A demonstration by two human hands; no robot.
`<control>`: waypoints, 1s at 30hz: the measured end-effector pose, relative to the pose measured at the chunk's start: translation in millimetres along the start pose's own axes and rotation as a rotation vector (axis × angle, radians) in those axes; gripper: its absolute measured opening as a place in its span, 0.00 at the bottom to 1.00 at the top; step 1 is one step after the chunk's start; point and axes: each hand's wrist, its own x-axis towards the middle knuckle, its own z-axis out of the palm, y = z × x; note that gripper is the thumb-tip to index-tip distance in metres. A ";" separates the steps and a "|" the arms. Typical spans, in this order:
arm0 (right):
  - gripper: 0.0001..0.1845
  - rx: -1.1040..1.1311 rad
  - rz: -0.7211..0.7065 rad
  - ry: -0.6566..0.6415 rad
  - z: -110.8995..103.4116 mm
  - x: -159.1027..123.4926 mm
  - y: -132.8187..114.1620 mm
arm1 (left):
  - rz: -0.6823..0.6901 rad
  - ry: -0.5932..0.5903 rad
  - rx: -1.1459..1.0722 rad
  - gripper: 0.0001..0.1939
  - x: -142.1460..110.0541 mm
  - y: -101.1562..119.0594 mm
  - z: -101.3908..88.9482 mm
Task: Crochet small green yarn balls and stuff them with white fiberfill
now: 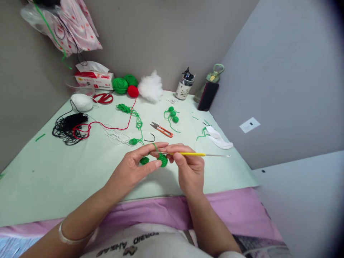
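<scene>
My left hand (pixel 138 164) pinches a small green crocheted piece (pixel 162 160) between thumb and fingers, and green yarn runs up over its index finger. Between the fingers of my right hand (pixel 189 168) is a crochet hook (pixel 192 154) with a yellow handle and a metal shaft at each end. The hook's left tip meets the green piece; I cannot make out the stitch. Just under the left fingers shows a second green crocheted piece (pixel 144 160). Beyond the hands sits another small green piece (pixel 133 142), with loose green yarn (pixel 138 123) trailing away from it.
Orange-handled thread snips (pixel 162 129) lie ahead, near several green crocheted balls (pixel 173 114). Black yarn (pixel 71 127), white yarn (pixel 82 103) and red scissors (pixel 103 98) are at left. Behind stand a tissue box (pixel 102 80), white stuffing (pixel 151 87), a pen cup (pixel 184 87) and a phone (pixel 208 96).
</scene>
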 end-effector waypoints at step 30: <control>0.10 0.246 0.112 -0.060 -3.8 4.6 -6.2 | 0.048 0.094 0.176 0.19 -5.7 7.9 -2.3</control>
